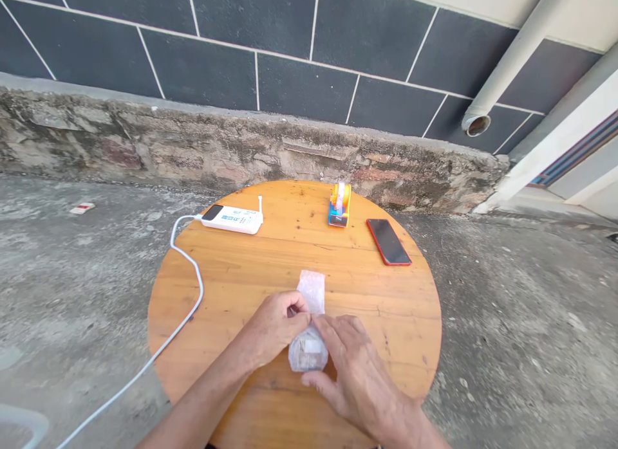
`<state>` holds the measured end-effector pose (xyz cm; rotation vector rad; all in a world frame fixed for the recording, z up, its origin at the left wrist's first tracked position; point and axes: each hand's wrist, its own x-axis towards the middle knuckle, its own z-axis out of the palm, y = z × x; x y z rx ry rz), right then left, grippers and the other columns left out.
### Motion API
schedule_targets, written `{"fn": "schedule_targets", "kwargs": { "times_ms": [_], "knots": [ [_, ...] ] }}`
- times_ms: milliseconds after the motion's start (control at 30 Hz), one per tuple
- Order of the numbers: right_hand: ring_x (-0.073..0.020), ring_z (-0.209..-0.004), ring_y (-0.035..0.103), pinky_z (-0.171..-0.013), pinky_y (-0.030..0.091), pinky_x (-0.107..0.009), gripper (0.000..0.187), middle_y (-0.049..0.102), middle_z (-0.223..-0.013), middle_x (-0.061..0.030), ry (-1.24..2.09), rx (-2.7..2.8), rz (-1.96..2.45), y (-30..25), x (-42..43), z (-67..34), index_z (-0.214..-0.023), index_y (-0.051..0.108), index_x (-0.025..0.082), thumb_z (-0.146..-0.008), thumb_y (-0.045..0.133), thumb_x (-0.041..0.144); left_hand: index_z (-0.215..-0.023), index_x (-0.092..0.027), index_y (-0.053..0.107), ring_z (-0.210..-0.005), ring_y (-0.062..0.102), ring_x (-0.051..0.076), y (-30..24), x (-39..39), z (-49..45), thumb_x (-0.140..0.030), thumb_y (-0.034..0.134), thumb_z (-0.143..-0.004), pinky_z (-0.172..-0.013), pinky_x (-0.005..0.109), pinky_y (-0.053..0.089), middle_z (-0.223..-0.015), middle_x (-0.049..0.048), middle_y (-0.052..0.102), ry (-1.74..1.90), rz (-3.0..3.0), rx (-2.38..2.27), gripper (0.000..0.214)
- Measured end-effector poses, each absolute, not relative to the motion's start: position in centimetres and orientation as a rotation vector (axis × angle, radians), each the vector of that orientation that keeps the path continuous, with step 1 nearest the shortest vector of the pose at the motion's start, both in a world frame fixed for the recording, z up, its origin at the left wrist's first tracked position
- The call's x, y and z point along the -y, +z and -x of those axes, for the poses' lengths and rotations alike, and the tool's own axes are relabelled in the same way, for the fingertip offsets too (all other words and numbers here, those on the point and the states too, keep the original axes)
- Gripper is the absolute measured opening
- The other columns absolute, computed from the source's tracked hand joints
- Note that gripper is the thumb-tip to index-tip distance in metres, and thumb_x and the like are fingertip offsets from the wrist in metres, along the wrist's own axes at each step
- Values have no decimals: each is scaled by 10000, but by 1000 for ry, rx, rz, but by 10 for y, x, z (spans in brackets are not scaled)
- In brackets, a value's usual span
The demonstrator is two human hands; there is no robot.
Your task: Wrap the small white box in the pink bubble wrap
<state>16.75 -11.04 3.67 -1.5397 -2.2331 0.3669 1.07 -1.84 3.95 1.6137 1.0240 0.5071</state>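
Note:
A small clear plastic bag (309, 320) with white pieces inside lies on the round wooden table (232, 288), its empty top end stretched away from me. My left hand (273, 330) pinches the bag near its middle, fingers closed on the plastic. My right hand (352, 372) rests on the bag's filled lower end, with its index finger pressed on the bag and its thumb beneath the bulge.
At the table's far side lie a white power bank (232, 219) with a white cable (188, 294) trailing off the left edge, an orange-and-blue tape dispenser (339, 205), and a red-cased phone (389, 241). Rough concrete floor, a stone ledge and a dark tiled wall surround the table.

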Motion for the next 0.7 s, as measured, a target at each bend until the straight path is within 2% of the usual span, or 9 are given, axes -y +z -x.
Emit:
{"fn": "schedule_targets", "kwargs": {
  "times_ms": [67, 133, 267, 367, 567, 700],
  "knots": [
    [-274, -1027, 529, -919, 375, -433, 673, 589, -1197, -107, 362, 2211, 1547, 34, 110, -166, -1299, 414, 174, -720, 751, 240, -647, -157, 540, -556, 404, 96, 38, 16, -11, -216, 498, -724, -501, 204, 301, -597, -49, 478, 504, -1633, -1040, 106],
    [-255, -966, 545, -870, 392, -400, 603, 623, -1116, -81, 391, 2177, 1574, 35, 108, -166, -1247, 464, 186, -716, 748, 225, -636, -157, 532, -566, 410, 101, 36, 14, -11, -224, 493, -726, -509, 207, 302, -603, -45, 482, 498, -1641, -1051, 119],
    [-228, -891, 561, -803, 403, -347, 460, 653, -981, -35, 520, 2141, 1622, 44, 98, -171, -1137, 561, 218, -714, 737, 240, -600, -163, 497, -527, 383, 99, 35, 12, -9, -285, 468, -774, -497, 214, 290, -550, -52, 422, 457, -1576, -1001, 214],
    [-200, -862, 572, -803, 400, -321, 396, 655, -957, -3, 647, 2148, 1605, 52, 89, -175, -1080, 597, 246, -714, 743, 283, -624, -156, 536, -544, 412, 110, 37, 14, -6, -332, 430, -823, -523, 220, 331, -554, -41, 442, 444, -1530, -926, 286],
    [-174, -827, 583, -748, 421, -275, 441, 645, -1017, 5, 786, 2217, 1455, 61, 72, -182, -1168, 578, 284, -750, 712, 331, -748, -143, 615, -580, 469, 129, 29, 22, -1, -397, 377, -889, -546, 231, 367, -621, -14, 525, 510, -1549, -943, 375],
    [-182, -832, 591, -728, 437, -270, 398, 658, -1012, 0, 821, 2254, 1453, 70, 64, -185, -1156, 603, 292, -768, 681, 338, -1056, -156, 615, -718, 559, 163, 27, 28, 3, -413, 452, -866, -635, 247, 430, -820, 28, 627, 606, -1541, -950, 359]
  ]
}}
